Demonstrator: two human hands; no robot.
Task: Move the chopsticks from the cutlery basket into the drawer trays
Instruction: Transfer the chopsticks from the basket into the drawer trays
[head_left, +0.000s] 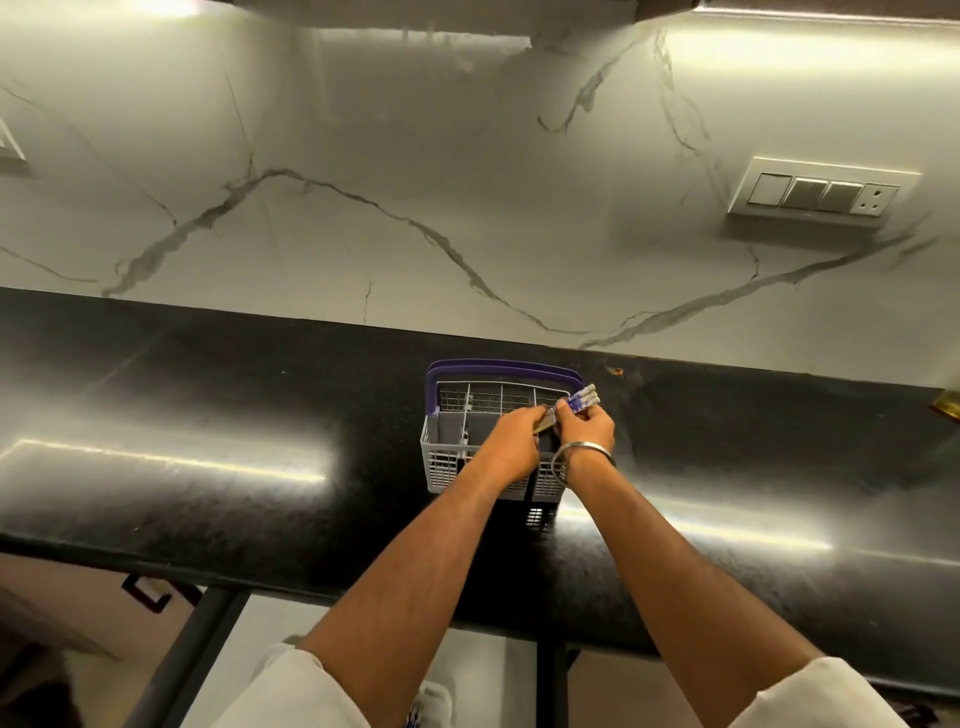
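1. Together, the left hand (511, 441) and right hand (584, 431) hold a bundle of chopsticks (581, 401) just above the cutlery basket (447, 457).
2. Right fingers pinch the bundle near its blue-patterned ends; the left hand seems to clasp the other end, though that part is blurred.
3. That basket stands on the black counter (208, 415), near the marble wall (415, 182).

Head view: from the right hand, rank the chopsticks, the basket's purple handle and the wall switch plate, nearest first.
1. Chopsticks: held in the right hand, ends poking out past the fingers to the upper right.
2. Purple handle: just beyond the hand, along the basket's far edge.
3. Switch plate: far off, on the marble wall to the upper right.
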